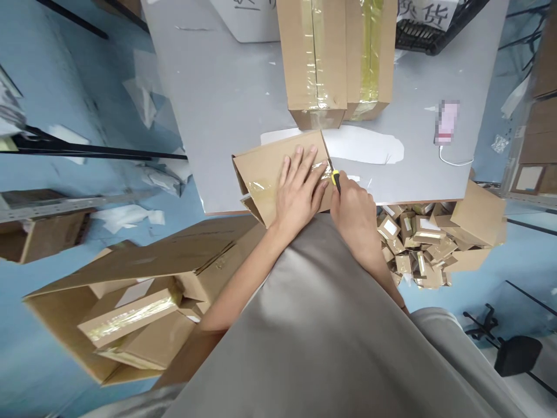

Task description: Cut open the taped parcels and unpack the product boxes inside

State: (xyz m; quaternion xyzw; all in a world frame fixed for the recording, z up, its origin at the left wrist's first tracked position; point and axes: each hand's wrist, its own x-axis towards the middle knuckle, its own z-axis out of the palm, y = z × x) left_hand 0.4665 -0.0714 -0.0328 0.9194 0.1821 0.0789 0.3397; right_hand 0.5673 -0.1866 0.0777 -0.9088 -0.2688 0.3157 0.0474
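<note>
A cardboard box (261, 165) lies near the front edge of the grey table, its left end gaping. My left hand (298, 188) rests flat on its top with the fingers spread, close to shiny strips of clear tape. In my right hand (354, 203) is a black and yellow box cutter (335, 178), gripped by the handle. Its thin blade touches or lies very near the right edge of the box; how deep it sits I cannot tell. Behind the box, a flat white sheet (365, 144) lies on the table.
Two taped cartons (317, 58) stand at the table's back. A black basket (418, 38) is to their right, near a pink phone-like object (447, 122) with a white cable. An open large carton (152, 249) holds boxes at left; many small boxes (422, 232) fill another at right.
</note>
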